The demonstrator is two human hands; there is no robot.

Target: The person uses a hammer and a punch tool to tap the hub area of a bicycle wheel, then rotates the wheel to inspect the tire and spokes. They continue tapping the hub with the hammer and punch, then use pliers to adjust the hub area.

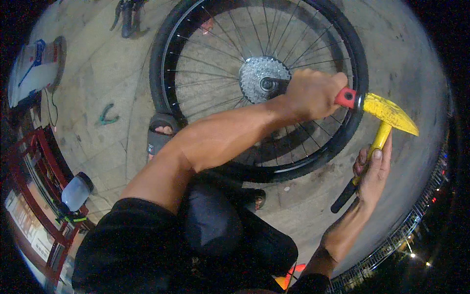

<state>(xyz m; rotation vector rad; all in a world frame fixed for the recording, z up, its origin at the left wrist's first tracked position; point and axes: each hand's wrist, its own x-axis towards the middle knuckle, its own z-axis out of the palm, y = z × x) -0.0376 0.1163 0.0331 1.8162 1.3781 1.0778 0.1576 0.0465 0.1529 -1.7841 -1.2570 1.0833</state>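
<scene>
A bicycle wheel stands upright on the concrete floor, near the floor's far edge in the head view, its black tyre resting between the person's sandalled feet. At the hub sits a silver cassette of sprockets. The left hand reaches across the wheel, its fingers wrapped fully shut around a red-handled tool whose dark shaft runs to the middle of the cassette; the red grip end pokes out past the knuckles at the wheel's right rim. The right hand is closed around the handle of a yellow hammer, thumb along the shaft, holding it low near the black grip end. The hammer's yellow head is just beside the red grip of the tool; whether the two touch I cannot tell.

On the floor to the left of the wheel lies a pair of green-handled pliers, well apart from the hands. A white container stands at the far left edge, and a pale jar with a dark lid sits beside a red metal stand at the left
</scene>
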